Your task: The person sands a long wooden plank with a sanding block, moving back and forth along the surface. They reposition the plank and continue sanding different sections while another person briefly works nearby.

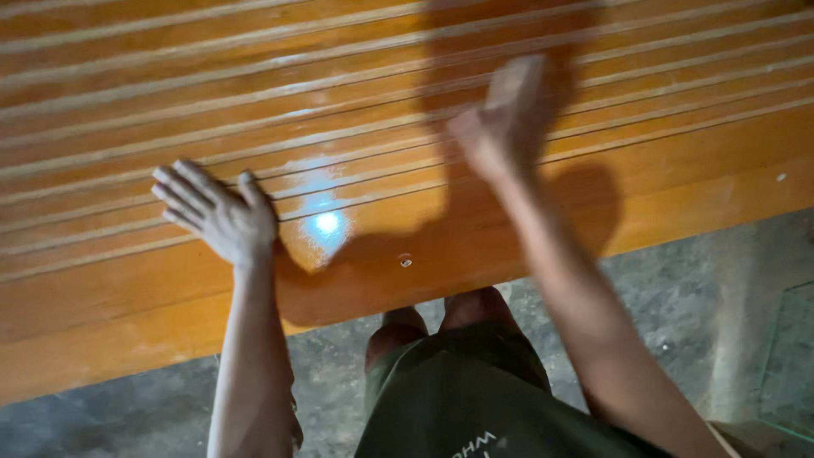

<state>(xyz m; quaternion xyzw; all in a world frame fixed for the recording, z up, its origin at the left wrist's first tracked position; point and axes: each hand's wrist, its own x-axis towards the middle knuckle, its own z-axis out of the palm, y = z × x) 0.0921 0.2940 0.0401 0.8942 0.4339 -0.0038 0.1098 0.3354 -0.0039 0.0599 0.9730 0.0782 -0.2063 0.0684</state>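
Observation:
My left hand (216, 212) lies flat on a glossy orange-brown wooden panel (102, 288), fingers spread and pointing up-left, holding nothing. My right hand (504, 114) is raised above the same panel further right, blurred, fingers together and edge-on, with nothing in it. The panel has long parallel grooves (254, 110) running across its upper part and a smooth plain band along its near edge. A bright light reflection (325, 222) shines on the varnish between my hands. A small screw head (405, 260) sits in the plain band.
Below the panel's near edge is a grey concrete floor (661, 288). My knees (441, 318) and dark green shorts (475, 399) show at the bottom centre. A pale greenish glass-like sheet (788, 356) stands at the right edge.

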